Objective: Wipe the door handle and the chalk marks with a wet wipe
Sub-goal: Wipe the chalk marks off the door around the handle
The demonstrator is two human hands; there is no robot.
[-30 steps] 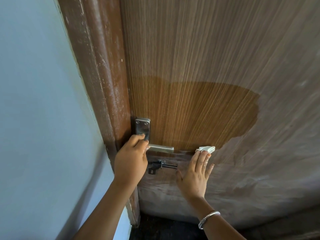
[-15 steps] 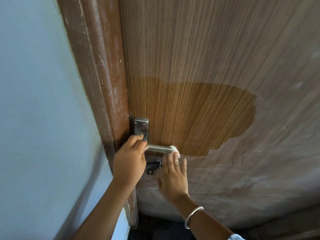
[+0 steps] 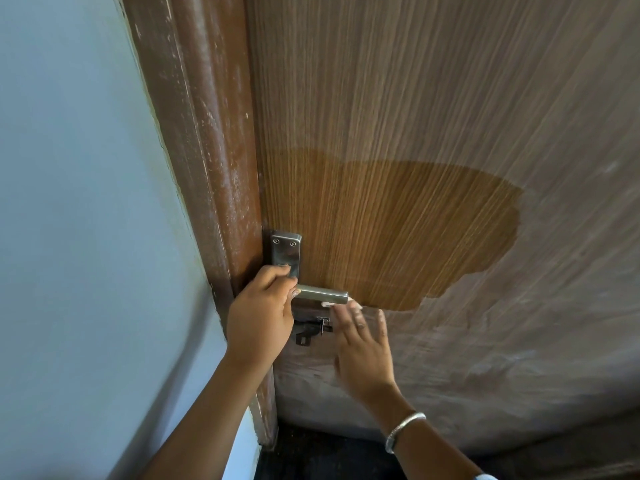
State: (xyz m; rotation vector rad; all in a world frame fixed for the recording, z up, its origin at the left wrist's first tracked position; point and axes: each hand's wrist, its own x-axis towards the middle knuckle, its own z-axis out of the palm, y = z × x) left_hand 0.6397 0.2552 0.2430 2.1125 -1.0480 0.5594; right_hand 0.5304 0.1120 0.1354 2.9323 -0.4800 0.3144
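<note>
Under the right end of the silver metal door handle (image 3: 322, 293), the right hand (image 3: 363, 344) now presses the white wet wipe (image 3: 326, 304) flat with straight fingers. A second ago it rubbed further right, by the clean dark patch (image 3: 398, 230). The left hand (image 3: 259, 313) still grips the handle's left end. Lots of pale chalk marks (image 3: 485, 341) are left, so the job is not done.

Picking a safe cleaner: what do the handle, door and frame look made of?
Handle: metal, likely brushed steel, by its grey sheen. Door: wood-grain laminate or veneer, by its fine straight lines; amber where wiped, hazy elsewhere. Frame: probably varnished or painted wood, glossy brown with pale scuffs.
</note>
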